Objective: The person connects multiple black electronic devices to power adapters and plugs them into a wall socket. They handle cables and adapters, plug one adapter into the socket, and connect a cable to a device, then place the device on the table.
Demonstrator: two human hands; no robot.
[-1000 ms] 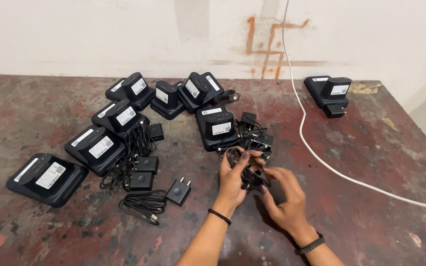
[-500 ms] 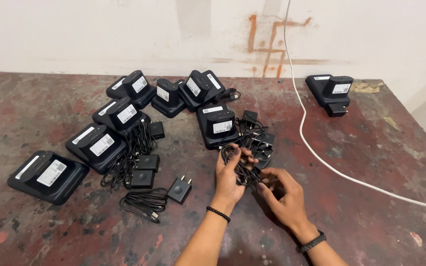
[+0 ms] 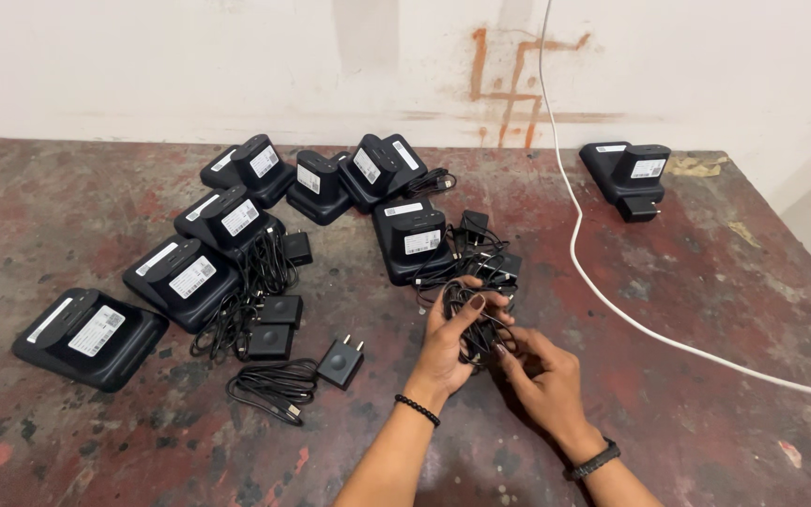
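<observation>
My left hand (image 3: 450, 347) grips a loose coil of black cable (image 3: 469, 319) just above the worn table top. My right hand (image 3: 544, 376) holds the same cable from the right, fingers pinching strands near the coil's lower part. The cable runs back to a tangle of black plug adapters (image 3: 490, 255) beside a black charging dock (image 3: 411, 239). A black bead bracelet sits on my left wrist and a dark band on my right.
Several black docks with white labels (image 3: 190, 280) lie across the left and back of the table. Loose adapters (image 3: 342, 361) and a bundled cable (image 3: 269, 387) lie left of my hands. One dock (image 3: 629, 175) sits apart at back right. A white cord (image 3: 612, 305) crosses the right side.
My hands have shifted slightly toward me and left, gathering the black cable into a tighter coil; the left hand's fingers now wrap around the loops.
</observation>
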